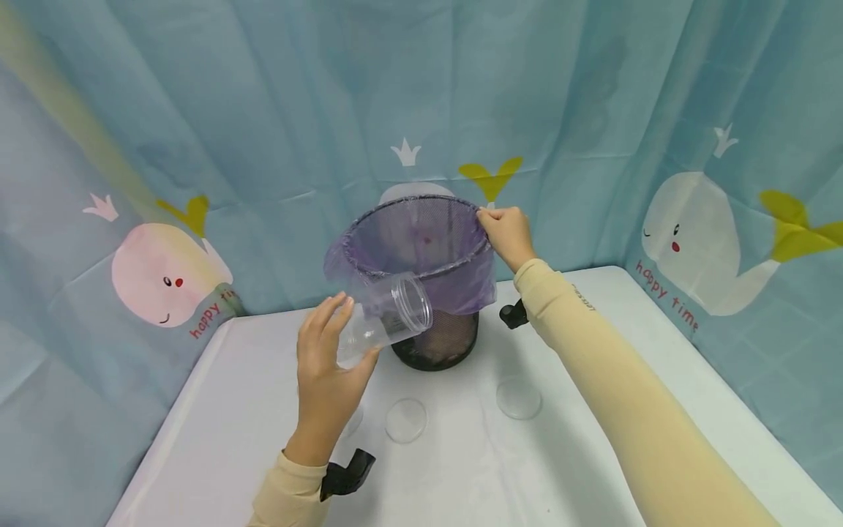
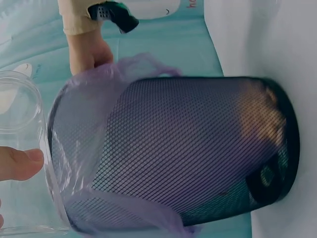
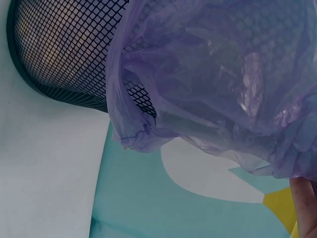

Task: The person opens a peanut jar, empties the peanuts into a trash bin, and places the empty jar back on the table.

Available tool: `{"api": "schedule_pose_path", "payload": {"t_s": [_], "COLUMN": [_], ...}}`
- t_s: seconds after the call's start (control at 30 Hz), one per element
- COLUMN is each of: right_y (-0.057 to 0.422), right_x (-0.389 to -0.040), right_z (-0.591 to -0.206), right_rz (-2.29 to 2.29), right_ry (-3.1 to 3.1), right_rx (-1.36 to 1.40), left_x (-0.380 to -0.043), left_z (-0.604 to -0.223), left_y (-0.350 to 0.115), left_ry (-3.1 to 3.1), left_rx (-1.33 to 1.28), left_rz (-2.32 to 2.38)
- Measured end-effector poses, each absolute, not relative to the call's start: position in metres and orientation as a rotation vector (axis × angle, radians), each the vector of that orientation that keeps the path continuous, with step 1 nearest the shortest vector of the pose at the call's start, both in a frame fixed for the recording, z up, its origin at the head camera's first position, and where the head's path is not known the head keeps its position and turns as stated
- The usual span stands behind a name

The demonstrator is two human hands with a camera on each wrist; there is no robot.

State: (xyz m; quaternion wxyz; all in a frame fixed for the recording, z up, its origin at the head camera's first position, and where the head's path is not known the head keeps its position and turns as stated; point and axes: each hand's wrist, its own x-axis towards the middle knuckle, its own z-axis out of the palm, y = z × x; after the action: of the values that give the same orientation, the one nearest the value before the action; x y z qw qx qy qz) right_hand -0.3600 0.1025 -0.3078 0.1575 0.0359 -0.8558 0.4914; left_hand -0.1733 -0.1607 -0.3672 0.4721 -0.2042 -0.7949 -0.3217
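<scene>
A clear plastic jar [image 1: 378, 322] lies tilted in my left hand [image 1: 327, 373], its open mouth turned right, in front of the bin. Thumb and fingers grip its sides; in the left wrist view the thumb [image 2: 22, 163] presses the jar wall. My right hand [image 1: 508, 233] pinches the right rim of a black mesh wastebasket [image 1: 444, 337]. A purple plastic bag [image 1: 461, 289] lines the basket and folds down over its rim. In the right wrist view the bag [image 3: 213, 94] covers most of the mesh, and only part of a finger shows. Something tan shows through the mesh low in the basket.
Clear round discs, likely lids, lie on the white table: one disc [image 1: 406, 421] in front of the basket, another disc [image 1: 519, 397] to its right, one partly behind my left hand. A blue curtain [image 1: 296, 146] with whale prints hangs behind and beside the table.
</scene>
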Motion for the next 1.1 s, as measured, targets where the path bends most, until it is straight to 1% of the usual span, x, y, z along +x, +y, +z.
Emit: {"api": "schedule_pose_path", "payload": {"t_s": [0.57,0.73,0.97,1.1], "right_y": [0.103,0.106,0.105,0.104], "right_x": [-0.358,-0.359,-0.361,-0.361], "right_z": [-0.312,-0.311,-0.31,-0.31], "right_rz": [1.433,1.432,1.417,1.433], "right_ry": [-2.428,-2.427,-2.439,-2.428], "right_rx": [0.135,0.123,0.118,0.118], "left_x": [-0.157,-0.154,-0.152,-0.15], "left_z": [-0.4,-0.413,-0.435,-0.445], "left_y": [-0.136,-0.128,-0.117,-0.111], "left_ry": [-1.942,-2.015,-2.079,-2.1], "left_rx": [-0.549,-0.501,-0.464,-0.442], "left_rz": [-0.855,-0.931,-0.913,-0.998]}}
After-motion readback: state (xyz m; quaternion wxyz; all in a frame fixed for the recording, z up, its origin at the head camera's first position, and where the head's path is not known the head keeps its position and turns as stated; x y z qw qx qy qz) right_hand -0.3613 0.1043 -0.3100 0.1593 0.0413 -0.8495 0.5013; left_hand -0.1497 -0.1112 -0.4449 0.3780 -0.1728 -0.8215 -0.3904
